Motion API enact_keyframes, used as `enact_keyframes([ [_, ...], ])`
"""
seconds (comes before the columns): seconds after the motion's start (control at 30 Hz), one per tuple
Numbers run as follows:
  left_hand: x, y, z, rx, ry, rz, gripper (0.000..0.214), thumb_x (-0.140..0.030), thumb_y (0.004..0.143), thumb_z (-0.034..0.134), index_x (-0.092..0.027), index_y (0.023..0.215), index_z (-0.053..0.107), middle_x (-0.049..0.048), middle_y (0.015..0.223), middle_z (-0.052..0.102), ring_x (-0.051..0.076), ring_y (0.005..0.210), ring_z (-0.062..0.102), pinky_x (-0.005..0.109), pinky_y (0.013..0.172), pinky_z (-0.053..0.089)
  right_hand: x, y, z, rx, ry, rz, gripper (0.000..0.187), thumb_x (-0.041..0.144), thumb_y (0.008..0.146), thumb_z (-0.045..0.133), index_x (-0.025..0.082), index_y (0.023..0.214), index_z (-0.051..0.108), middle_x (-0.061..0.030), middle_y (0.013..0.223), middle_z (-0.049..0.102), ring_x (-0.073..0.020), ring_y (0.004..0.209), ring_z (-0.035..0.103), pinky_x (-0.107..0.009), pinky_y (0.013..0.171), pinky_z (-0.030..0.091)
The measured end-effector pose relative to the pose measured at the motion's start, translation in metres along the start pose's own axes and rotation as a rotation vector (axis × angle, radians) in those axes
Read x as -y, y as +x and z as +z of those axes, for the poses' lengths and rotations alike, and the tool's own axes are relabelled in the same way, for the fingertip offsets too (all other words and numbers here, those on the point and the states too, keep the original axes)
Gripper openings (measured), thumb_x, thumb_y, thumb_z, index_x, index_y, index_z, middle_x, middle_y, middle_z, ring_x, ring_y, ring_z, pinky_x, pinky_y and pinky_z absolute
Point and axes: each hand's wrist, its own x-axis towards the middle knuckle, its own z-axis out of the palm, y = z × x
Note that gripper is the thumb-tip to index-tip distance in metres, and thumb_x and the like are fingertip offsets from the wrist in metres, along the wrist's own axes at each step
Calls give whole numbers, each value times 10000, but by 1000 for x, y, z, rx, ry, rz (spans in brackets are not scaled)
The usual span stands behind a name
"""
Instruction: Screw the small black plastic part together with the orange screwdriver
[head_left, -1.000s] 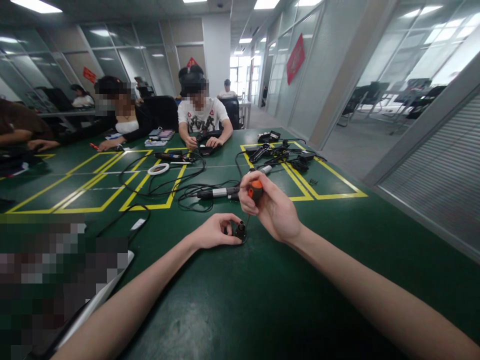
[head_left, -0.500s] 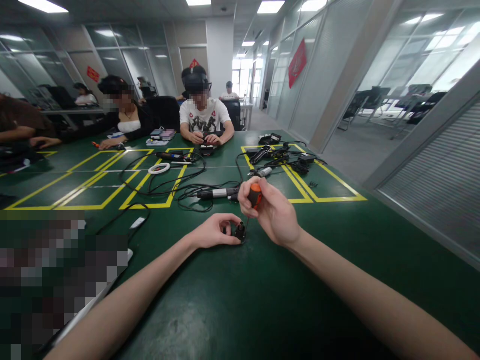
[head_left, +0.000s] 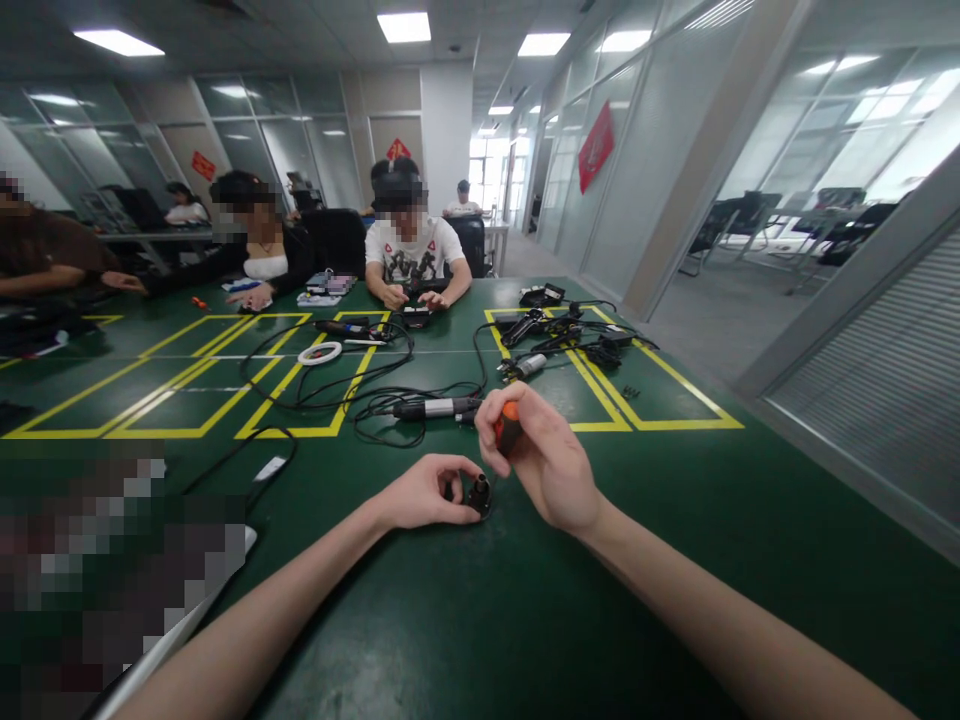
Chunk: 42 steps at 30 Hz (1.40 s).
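My left hand (head_left: 424,492) pinches a small black part (head_left: 478,493) and holds it down on the green table (head_left: 465,610). My right hand (head_left: 541,458) is closed round a screwdriver with an orange and black handle (head_left: 508,424). The screwdriver stands nearly upright, its thin shaft pointing down at the black part. Both hands sit close together near the table's middle.
Black cables and a silver-and-black cylindrical tool (head_left: 435,407) lie just beyond my hands. More black devices (head_left: 559,330) sit inside yellow tape lines at the right. A white ring (head_left: 319,353) lies further left. Other people sit at the far end and left side.
My view has tilted, so the hands sit lower in the picture. My right hand has turned slightly on the screwdriver handle. My left hand keeps its pinch on the black part.
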Motion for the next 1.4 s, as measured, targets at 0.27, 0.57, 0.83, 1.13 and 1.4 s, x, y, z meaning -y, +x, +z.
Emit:
enact_keyframes([
  [0.27,3,2,-2,-18,-30,-24,533,-343,615,919,-124,1062,727,-31,709,626,102,628,531,210,591,388,1,-1,2,-20,87,21,329,547,994,564,221,953,582,66,614,452,-98,497,283,-251,485,214],
  [0.57,7,0,1,-30,35,8,491,-361,670,882,-124,1072,733,-83,576,494,86,555,438,201,532,305,-1,2,0,-54,30,-1,318,521,956,634,217,885,573,16,749,587,-111,543,457,-276,534,351],
  [0.83,5,1,1,-24,40,43,456,-311,668,859,-128,1069,746,-37,720,607,82,588,461,206,552,344,1,-2,5,-36,119,31,347,574,974,571,234,919,532,73,590,442,-102,493,277,-238,479,227],
  [1.13,3,0,2,-25,15,2,521,-356,656,894,-115,1085,724,-71,610,549,88,565,458,210,560,338,7,4,1,40,125,61,358,486,988,602,193,784,566,36,640,500,-86,495,358,-231,465,270],
  [1.4,-1,0,4,-12,62,29,490,-343,689,876,-112,1106,762,-65,643,540,83,583,445,205,555,329,8,2,3,34,176,71,273,472,953,631,232,900,513,78,594,470,-80,470,277,-204,451,223],
])
